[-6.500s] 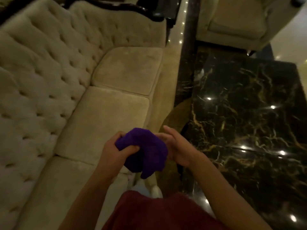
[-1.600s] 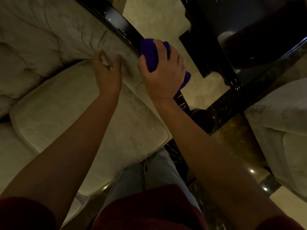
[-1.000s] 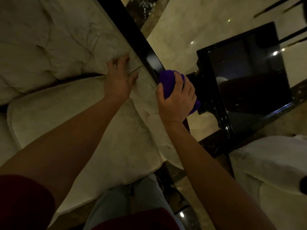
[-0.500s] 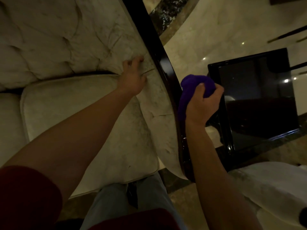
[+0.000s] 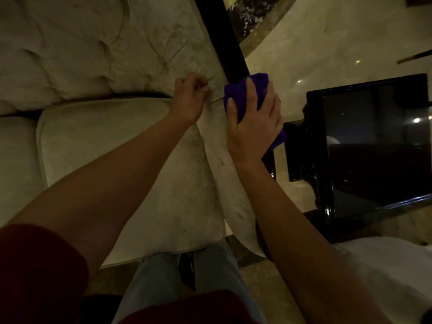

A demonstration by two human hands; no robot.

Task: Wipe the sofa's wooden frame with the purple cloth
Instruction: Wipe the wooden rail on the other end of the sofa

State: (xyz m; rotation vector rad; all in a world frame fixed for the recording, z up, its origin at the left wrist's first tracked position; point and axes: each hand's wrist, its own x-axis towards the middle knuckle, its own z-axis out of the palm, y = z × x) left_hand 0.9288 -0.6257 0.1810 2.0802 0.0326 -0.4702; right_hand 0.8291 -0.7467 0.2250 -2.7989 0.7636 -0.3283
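The sofa's dark glossy wooden frame (image 5: 222, 31) runs diagonally down the outer edge of the cream armrest. The purple cloth (image 5: 243, 94) is bunched over that rail, pressed onto it by my right hand (image 5: 253, 122), which grips it from above. A tail of cloth pokes out below my palm on the right. My left hand (image 5: 189, 99) rests with curled fingers on the tufted upholstery just left of the rail, holding nothing I can see. The frame under the cloth and hand is hidden.
A cream seat cushion (image 5: 117, 171) lies under my left forearm. A black glossy side table (image 5: 374, 148) stands right of the armrest, with pale marble floor (image 5: 327, 43) beyond. Another pale upholstered seat (image 5: 385, 265) sits at the lower right. My legs are at the bottom.
My right hand has moved from the outer side of the rail back on top of it, with the cloth now pressed over the frame. My left hand curled its fingers and stayed on the armrest.
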